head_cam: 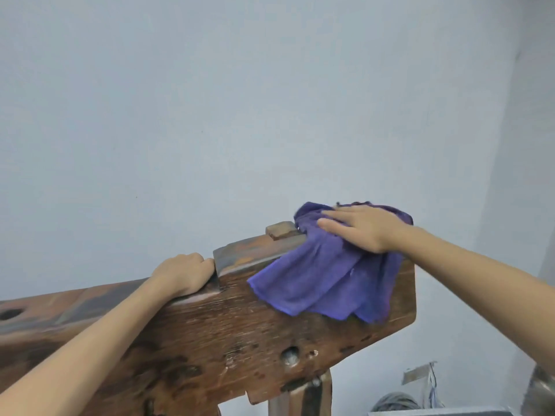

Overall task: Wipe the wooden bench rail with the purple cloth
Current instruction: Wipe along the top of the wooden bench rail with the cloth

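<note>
A person's right hand [365,228] presses flat, palm down w/ fingers spread, on the purple cloth [327,280] at the raised end of the wooden bench rail [210,331], right of centre in the frame. That grip is apart, not clamped: the cloth is pinned under the palm rather than pinched, which looks suited to pushing it along the wood. The left hand [183,276], centre-left, curls over the rail's top edge, fingers closed round it just beside the step where the top rises, prob. to steady the body or the bench while the other arm works.

The cloth is draped over the rail's top near its far right end; most of it hangs loose down the near face, below and left of the pressing palm, w/ a bunched bit above the fingers toward the pale wall [240,100]. A small wooden block [282,229] stands on the top just left of the cloth, touching or nearly so. The rail runs off to the lower left; that stretch appears not yet reached by the cloth.
</note>
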`<state>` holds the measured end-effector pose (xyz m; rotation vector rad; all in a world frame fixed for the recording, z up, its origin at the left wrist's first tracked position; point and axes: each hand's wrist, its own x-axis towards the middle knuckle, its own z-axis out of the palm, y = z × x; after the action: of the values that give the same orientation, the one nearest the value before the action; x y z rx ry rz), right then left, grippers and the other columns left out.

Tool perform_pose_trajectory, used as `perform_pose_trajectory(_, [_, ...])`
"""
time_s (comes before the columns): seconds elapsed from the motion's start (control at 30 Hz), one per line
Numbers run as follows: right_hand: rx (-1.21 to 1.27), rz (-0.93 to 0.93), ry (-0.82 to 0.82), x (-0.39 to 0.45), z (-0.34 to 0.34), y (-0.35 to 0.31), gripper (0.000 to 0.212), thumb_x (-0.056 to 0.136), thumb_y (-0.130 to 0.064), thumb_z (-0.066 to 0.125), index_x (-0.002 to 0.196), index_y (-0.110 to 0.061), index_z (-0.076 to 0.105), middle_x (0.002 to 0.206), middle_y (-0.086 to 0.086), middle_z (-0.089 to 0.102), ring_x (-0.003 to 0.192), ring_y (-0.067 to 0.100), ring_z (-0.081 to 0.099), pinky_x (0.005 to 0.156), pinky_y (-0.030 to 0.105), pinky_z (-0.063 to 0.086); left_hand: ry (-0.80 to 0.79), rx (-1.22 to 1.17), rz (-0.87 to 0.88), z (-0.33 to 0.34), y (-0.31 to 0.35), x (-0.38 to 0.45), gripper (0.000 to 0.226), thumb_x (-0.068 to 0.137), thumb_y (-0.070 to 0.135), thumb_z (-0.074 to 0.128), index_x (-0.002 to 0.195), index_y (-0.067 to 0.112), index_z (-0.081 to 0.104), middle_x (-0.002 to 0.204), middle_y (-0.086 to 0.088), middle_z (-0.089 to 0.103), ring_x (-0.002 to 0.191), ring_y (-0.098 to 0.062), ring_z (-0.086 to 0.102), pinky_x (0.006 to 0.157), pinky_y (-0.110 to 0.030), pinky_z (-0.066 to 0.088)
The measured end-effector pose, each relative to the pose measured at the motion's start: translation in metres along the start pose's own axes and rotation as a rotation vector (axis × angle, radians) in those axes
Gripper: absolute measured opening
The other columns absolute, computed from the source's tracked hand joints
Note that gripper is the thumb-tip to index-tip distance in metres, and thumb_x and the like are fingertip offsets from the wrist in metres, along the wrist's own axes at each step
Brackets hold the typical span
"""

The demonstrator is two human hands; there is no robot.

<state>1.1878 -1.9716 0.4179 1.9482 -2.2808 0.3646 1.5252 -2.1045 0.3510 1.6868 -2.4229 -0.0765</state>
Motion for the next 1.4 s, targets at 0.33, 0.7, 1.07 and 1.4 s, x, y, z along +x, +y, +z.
perform_pose_trajectory(0.33, [-0.028, 0.097, -0.139, 0.032, 0.011, -0.068, 0.075, 0.086, -0.082, 0.012, 0.151, -0.051, 0.032, 0.165, -0.007, 0.031, 0.153, 0.024, 0.027, 0.118, 0.056, 0.020, 0.013, -0.028, -0.002, 0.000, 0.006, -0.005, 0.037, 0.099, 0.035, 0.023, 0.100, 0.015, 0.054, 0.130, -0.017, 0.062, 0.109, -0.032, 0.057, 0.093, -0.037, 0.044])
perform_pose_trajectory(0.7, [-0.110, 0.333, -0.186, 0.040, -0.016, 0.006, 0.080, 0.090, -0.082, 0.013, 0.154, -0.041, 0.037, 0.164, 0.001, 0.035, 0.149, 0.032, 0.033, 0.121, 0.052, 0.019, 0.066, -0.058, -0.030, -0.001, 0.012, -0.006, 0.034, 0.097, 0.034, 0.027, 0.103, 0.016, 0.055, 0.128, -0.017, 0.061, 0.107, -0.034, 0.056, 0.081, -0.036, 0.038])
perform_pose_trajectory(1.07, [-0.033, 0.163, -0.048, 0.009, -0.009, -0.024, 0.089, 0.081, -0.086, 0.006, 0.153, -0.044, 0.037, 0.163, -0.008, 0.037, 0.150, 0.021, 0.033, 0.121, 0.047, 0.024, 0.194, -0.154, 0.167, -0.004, -0.007, -0.033, 0.040, 0.092, 0.041, 0.028, 0.072, 0.017, 0.052, 0.095, -0.011, 0.067, 0.081, -0.028, 0.055, 0.067, -0.035, 0.039])
perform_pose_trajectory(1.4, [0.019, -0.154, -0.065, -0.010, 0.063, -0.250, 0.069, 0.092, -0.071, 0.013, 0.147, -0.045, 0.046, 0.159, -0.002, 0.043, 0.146, 0.027, 0.038, 0.110, 0.050, 0.030, 0.115, -0.073, 0.240, -0.012, -0.018, -0.059, 0.042, 0.097, 0.026, 0.034, 0.135, 0.017, 0.050, 0.133, -0.010, 0.060, 0.116, -0.035, 0.058, 0.093, -0.045, 0.048])
